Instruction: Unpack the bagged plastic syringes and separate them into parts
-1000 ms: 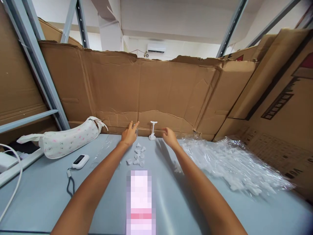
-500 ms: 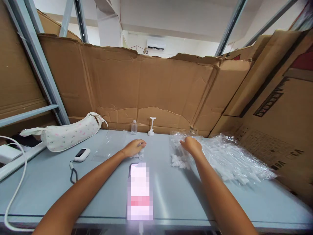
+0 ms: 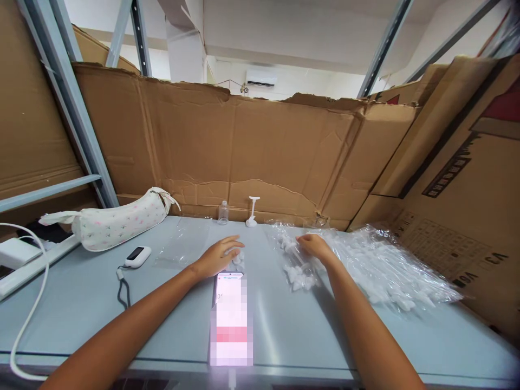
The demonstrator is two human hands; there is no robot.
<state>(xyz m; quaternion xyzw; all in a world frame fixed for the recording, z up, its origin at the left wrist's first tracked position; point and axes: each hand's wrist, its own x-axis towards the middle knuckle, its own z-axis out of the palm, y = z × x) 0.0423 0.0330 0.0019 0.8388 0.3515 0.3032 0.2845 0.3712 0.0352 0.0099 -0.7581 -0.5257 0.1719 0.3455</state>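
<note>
My left hand [image 3: 219, 255] hovers just behind the phone with its fingers stretched and apart, holding nothing that I can see. Under and beside its fingertips lies a small group of white pieces [image 3: 238, 262], too small to name. To the right, my right hand [image 3: 316, 247] is closed, with its fingertips on a clear plastic bag [image 3: 281, 234]; part of the grip is hidden. White pieces [image 3: 299, 277] lie clustered at the front of that bag. A larger clear bag full of white pieces [image 3: 394, 265] rests beside my right forearm.
A phone [image 3: 231, 319] lies at the front middle. At the back stand a clear little bottle [image 3: 223, 213] and a white stand [image 3: 252, 212]. A flat clear bag [image 3: 182, 241], a white device with a strap [image 3: 137, 257] and a patterned pouch [image 3: 122, 222] lie left. Cardboard [image 3: 252, 146] walls the back.
My left hand's fingers have spread and lifted, showing more of the white pieces below. The clear bag at my right hand has spread a little leftward and toward me.
</note>
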